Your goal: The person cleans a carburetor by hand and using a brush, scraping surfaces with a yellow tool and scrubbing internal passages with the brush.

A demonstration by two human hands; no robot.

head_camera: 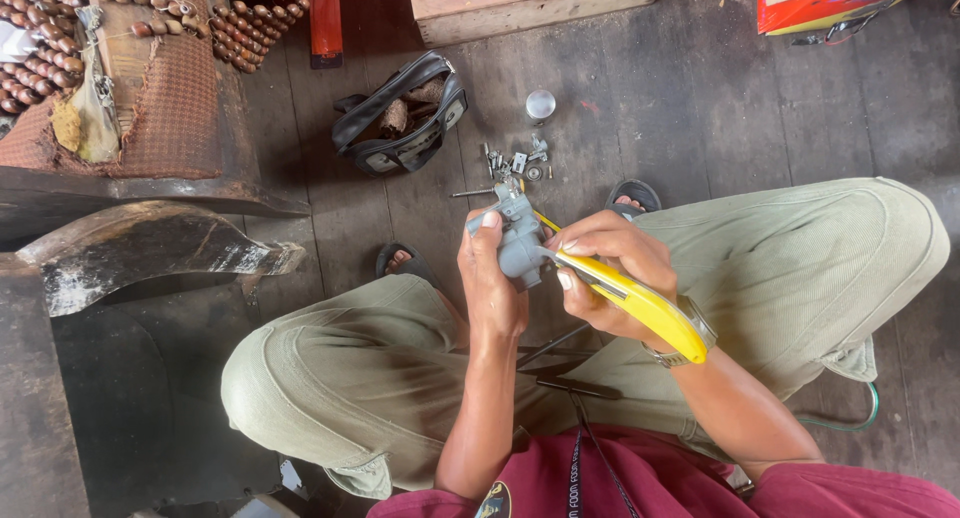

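Observation:
My left hand (492, 278) grips a small grey metal carburetor body (520, 240) in front of my knees. A yellow-handled screwdriver (645, 306) lies in my right hand (612, 268), its tip pressed against the carburetor's side. A metal watch (690, 340) sits on my right wrist. I am squatting in olive trousers, and both sandalled feet show below the hands.
Small screws and metal parts (518, 162) lie scattered on the dark plank floor, next to a round silver cap (540, 104). A black bag (402, 116) stands to the left. Dark tools (570, 378) rest across my lap. A wooden box (520, 8) and an orange box (830, 3) are beyond.

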